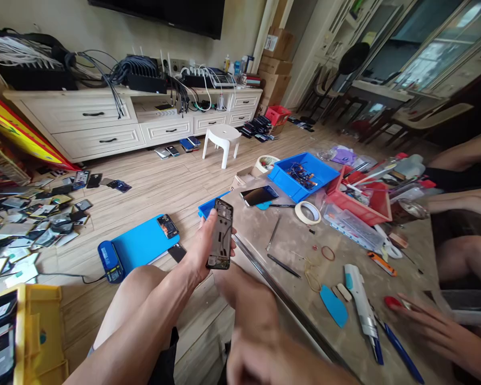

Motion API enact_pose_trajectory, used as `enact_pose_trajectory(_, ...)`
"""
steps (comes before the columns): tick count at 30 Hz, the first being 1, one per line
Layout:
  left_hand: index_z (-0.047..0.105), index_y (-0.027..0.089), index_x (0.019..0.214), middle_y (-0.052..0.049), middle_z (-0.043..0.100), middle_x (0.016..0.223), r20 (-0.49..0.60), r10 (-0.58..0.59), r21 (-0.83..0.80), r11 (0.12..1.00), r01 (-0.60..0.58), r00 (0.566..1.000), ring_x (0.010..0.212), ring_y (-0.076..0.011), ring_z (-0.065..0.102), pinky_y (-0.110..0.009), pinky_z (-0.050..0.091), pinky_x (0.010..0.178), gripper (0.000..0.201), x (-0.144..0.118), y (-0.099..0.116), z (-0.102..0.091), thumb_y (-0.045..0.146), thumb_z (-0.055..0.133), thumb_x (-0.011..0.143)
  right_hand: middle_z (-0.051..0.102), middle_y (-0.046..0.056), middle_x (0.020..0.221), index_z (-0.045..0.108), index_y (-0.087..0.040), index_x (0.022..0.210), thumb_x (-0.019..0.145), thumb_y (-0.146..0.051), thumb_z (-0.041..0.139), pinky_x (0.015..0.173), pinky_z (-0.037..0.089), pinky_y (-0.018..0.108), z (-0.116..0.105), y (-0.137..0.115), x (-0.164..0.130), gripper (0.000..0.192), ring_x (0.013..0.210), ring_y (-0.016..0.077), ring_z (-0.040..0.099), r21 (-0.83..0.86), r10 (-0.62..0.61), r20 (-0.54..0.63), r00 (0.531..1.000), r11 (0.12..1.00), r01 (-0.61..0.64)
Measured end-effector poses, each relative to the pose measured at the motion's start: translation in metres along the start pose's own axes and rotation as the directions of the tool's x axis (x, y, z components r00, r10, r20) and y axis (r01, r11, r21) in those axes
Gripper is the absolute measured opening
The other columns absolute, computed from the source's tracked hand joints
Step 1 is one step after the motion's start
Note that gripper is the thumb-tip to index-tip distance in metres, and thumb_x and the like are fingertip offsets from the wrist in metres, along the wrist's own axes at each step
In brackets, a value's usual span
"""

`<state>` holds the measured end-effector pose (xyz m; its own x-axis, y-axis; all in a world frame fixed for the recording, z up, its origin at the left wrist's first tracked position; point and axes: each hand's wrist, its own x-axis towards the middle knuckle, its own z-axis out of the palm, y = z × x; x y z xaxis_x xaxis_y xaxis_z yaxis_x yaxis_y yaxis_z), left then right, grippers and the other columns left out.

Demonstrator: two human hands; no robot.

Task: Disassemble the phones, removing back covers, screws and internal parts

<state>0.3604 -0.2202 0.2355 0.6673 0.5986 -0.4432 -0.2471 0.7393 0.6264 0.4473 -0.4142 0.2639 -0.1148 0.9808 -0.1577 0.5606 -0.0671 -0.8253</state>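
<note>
My left hand (203, 248) is closed around a bare phone frame (223, 235). The frame is tilted upright beside the table edge, its inner side showing grey metal and dark strips. My right hand (256, 355) is low in front of me, near my lap and the table's near edge. Motion smears its fingers, so what they hold, if anything, is unclear. Left of my knee, a blue heating mat (138, 243) with a control box lies on the floor. An opened phone (168, 226) rests on its far right corner.
On the table (260, 256) are a blue tray (302, 174) of small parts, a red basket (361, 200), masking tape (308, 212), tweezers and a white-and-blue tool (361, 305). Another person's hand (433, 331) is at right. A yellow crate (44, 331) stands lower left, below piled phone parts.
</note>
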Motion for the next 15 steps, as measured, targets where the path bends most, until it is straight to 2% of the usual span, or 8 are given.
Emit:
enact_pose_trajectory(2, 0.063, 0.015, 0.106, -0.012, 0.072, 0.093, 0.002, 0.019, 0.018, 1.000, -0.019, 1.000, 0.054, -0.0171, 0.064, -0.029, 0.053, 0.044, 0.047, 0.001, 0.003, 0.000, 0.057, 0.043, 0.100, 0.069, 0.002, 0.089, 0.066, -0.024, 0.088, 0.096, -0.044, 0.065, 0.070, 0.052, 0.029, 0.005, 0.005, -0.017, 0.021, 0.079, 0.0167, 0.064, 0.009, 0.027, 0.000, 1.000, 1.000, -0.027)
enact_pose_trajectory(4, 0.065, 0.014, 0.106, -0.013, 0.073, 0.098, 0.039, -0.017, 0.000, 1.000, 0.017, 0.999, 0.057, -0.0175, 0.066, -0.029, 0.055, 0.047, 0.048, 0.000, 0.005, 0.002, 0.056, 0.042, 0.101, 0.069, 0.001, 0.087, 0.065, -0.024, 0.088, 0.097, -0.044, 0.063, 0.068, 0.052, 0.029, -0.011, 0.021, -0.021, 0.022, 0.074, 0.0158, 0.063, -0.008, 0.068, -0.043, 0.997, 0.998, -0.068)
enact_pose_trajectory(7, 0.065, 0.013, 0.113, -0.016, 0.073, 0.105, 0.036, -0.076, -0.008, 0.997, 0.077, 0.996, 0.064, -0.0205, 0.069, -0.034, 0.061, 0.056, 0.047, -0.003, 0.005, 0.006, 0.052, 0.040, 0.102, 0.067, -0.001, 0.079, 0.063, -0.025, 0.088, 0.097, -0.037, 0.057, 0.064, 0.050, 0.028, -0.080, 0.061, 0.002, 0.017, 0.069, 0.0165, 0.062, -0.027, 0.165, -0.254, 0.953, 0.984, -0.178)
enact_pose_trajectory(8, 0.064, 0.012, 0.117, -0.017, 0.073, 0.107, 0.030, -0.078, -0.003, 0.997, 0.078, 0.996, 0.066, -0.0219, 0.071, -0.037, 0.062, 0.059, 0.047, -0.003, 0.005, 0.006, 0.050, 0.040, 0.103, 0.066, -0.002, 0.075, 0.065, -0.024, 0.087, 0.092, -0.039, 0.061, 0.061, 0.048, 0.027, -0.112, 0.076, 0.015, 0.016, 0.066, 0.0166, 0.061, 0.007, 0.204, -0.436, 0.876, 0.975, -0.224)
enact_pose_trajectory(10, 0.063, 0.011, 0.124, -0.019, 0.074, 0.110, 0.048, -0.070, 0.003, 0.998, 0.070, 0.996, 0.071, -0.0241, 0.072, -0.040, 0.063, 0.065, 0.049, -0.001, 0.004, 0.006, 0.049, 0.041, 0.103, 0.063, -0.002, 0.067, 0.066, -0.021, 0.080, 0.080, -0.040, 0.073, 0.056, 0.043, 0.026, -0.181, 0.107, 0.042, 0.020, 0.060, 0.0160, 0.057, 0.101, 0.231, -0.809, 0.540, 0.961, -0.259)
enact_pose_trajectory(11, 0.062, 0.010, 0.126, -0.020, 0.074, 0.111, 0.069, -0.072, -0.007, 0.997, 0.073, 0.995, 0.073, -0.0247, 0.073, -0.040, 0.064, 0.067, 0.050, 0.000, 0.004, 0.005, 0.049, 0.042, 0.102, 0.063, -0.002, 0.067, 0.065, -0.020, 0.080, 0.079, -0.038, 0.072, 0.056, 0.043, 0.026, -0.213, 0.121, 0.056, 0.020, 0.060, 0.0160, 0.057, 0.125, 0.226, -0.873, 0.433, 0.960, -0.250)
enact_pose_trajectory(13, 0.064, 0.011, 0.126, -0.019, 0.074, 0.112, 0.128, -0.095, -0.064, 0.993, 0.104, 0.987, 0.075, -0.0249, 0.074, -0.038, 0.064, 0.068, 0.052, 0.003, 0.003, 0.004, 0.053, 0.044, 0.101, 0.059, -0.002, 0.065, 0.062, -0.020, 0.081, 0.083, -0.036, 0.068, 0.054, 0.041, 0.025, -0.265, 0.148, 0.082, 0.018, 0.058, 0.0156, 0.055, 0.168, 0.230, -0.933, 0.276, 0.959, -0.230)
enact_pose_trajectory(15, 0.067, 0.016, 0.122, -0.018, 0.075, 0.110, 0.194, -0.110, -0.133, 0.982, 0.137, 0.975, 0.075, -0.0251, 0.074, -0.038, 0.064, 0.067, 0.054, 0.007, 0.001, 0.004, 0.059, 0.043, 0.100, 0.056, -0.002, 0.065, 0.059, -0.019, 0.077, 0.084, -0.031, 0.070, 0.054, 0.039, 0.025, -0.296, 0.173, 0.103, 0.018, 0.058, 0.0138, 0.053, 0.225, 0.258, -0.951, 0.169, 0.955, -0.193)
